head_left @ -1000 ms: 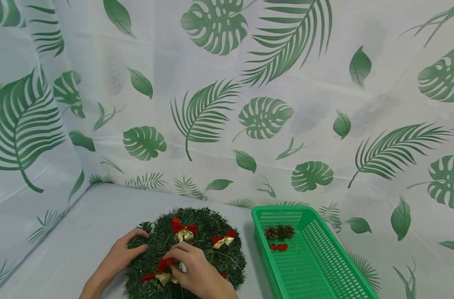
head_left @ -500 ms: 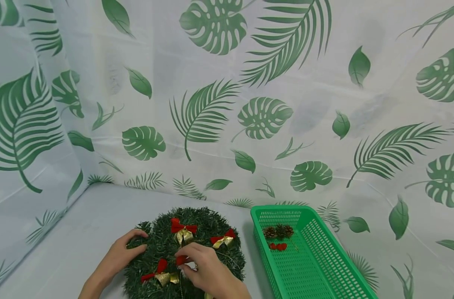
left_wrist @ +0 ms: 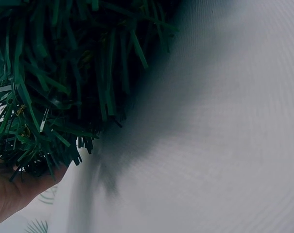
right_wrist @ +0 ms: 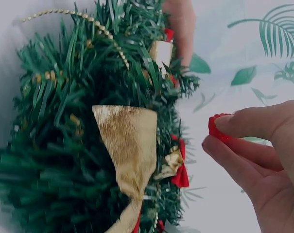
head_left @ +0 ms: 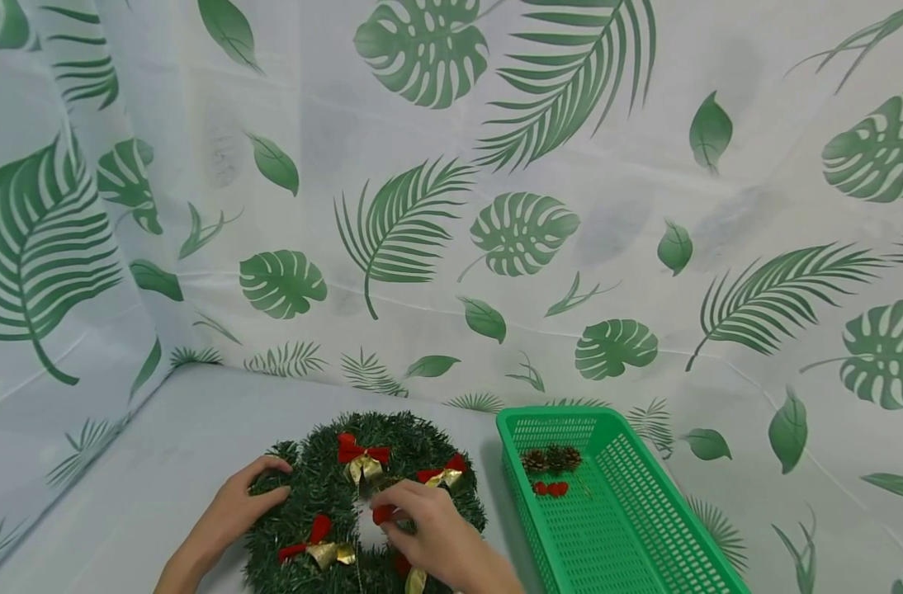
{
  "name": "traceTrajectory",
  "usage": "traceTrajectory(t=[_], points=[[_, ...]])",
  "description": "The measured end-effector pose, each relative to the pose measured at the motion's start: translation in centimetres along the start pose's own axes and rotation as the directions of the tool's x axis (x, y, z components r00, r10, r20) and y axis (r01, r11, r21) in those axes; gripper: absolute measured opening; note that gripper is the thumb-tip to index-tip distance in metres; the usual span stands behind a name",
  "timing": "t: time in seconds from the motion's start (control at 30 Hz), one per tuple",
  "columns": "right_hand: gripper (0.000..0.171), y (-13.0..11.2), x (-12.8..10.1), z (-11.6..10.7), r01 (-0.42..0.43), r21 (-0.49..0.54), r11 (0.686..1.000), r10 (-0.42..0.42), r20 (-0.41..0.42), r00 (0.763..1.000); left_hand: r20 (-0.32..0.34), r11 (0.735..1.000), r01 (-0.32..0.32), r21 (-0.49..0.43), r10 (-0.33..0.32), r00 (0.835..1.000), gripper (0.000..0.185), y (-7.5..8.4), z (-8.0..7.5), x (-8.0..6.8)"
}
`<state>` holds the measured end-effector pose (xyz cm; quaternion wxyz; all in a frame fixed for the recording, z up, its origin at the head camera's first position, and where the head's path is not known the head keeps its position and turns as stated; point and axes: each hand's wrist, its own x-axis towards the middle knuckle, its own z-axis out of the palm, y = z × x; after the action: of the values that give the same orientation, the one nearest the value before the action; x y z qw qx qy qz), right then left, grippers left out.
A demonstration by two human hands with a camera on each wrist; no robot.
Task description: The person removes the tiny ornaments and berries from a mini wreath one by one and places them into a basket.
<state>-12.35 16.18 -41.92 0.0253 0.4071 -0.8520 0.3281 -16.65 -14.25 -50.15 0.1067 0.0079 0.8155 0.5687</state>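
Note:
A green tinsel wreath (head_left: pixel 314 487) lies on the pale surface, trimmed with red-and-gold bows (head_left: pixel 363 456) and a string of gold beads (right_wrist: pixel 110 35). My left hand (head_left: pixel 238 510) holds its left edge, thumb and fingers apart in the tinsel; some fingertips are hidden there. Over the wreath's middle, my right hand (head_left: pixel 438 526) pinches a small bumpy red berry ornament (right_wrist: pixel 218 127) between thumb and fingers. In the right wrist view the berry is apart from the tinsel, and a gold ribbon tail (right_wrist: pixel 128 141) shows close by.
To the right stands a green plastic basket (head_left: pixel 505 425). Inside, at its far left, lie several pinecones (head_left: pixel 551 459) and red berry ornaments (head_left: pixel 550 488). A white leaf-printed cloth (head_left: pixel 422 346) hangs behind and at the left.
My right hand has moved right and slightly up from the lower left bow to the wreath's centre, carrying the red berry ornament. The left hand keeps its place on the edge.

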Motion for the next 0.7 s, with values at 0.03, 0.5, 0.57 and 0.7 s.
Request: traceTrajectory(t=[0.03, 0.5, 0.57, 0.7], points=[[0.029, 0.1, -0.1, -0.2, 0.007, -0.002, 1.000, -0.007, -0.004, 1.000, 0.001, 1.000, -0.001, -0.002, 0.001, 1.000, 0.040, 0.0, 0.0, 0.0], [0.030, 1.1, -1.1, -2.7, 0.010, -0.029, 1.000, -0.011, -0.023, 1.000, 0.003, 1.000, -0.001, -0.006, 0.001, 1.000, 0.041, 0.1, -0.1, 0.0], [0.031, 1.3, -1.3, -3.0, 0.015, -0.034, 0.999, -0.016, -0.025, 1.000, 0.002, 1.000, -0.001, -0.004, 0.001, 1.000, 0.041, 0.1, -0.1, -0.1], [0.030, 1.4, -1.6, -3.8, -0.010, -0.026, 1.000, 0.010, -0.023, 1.000, 0.000, 1.000, -0.004, -0.003, 0.004, 1.000, 0.040, 0.2, -0.1, -0.2]])
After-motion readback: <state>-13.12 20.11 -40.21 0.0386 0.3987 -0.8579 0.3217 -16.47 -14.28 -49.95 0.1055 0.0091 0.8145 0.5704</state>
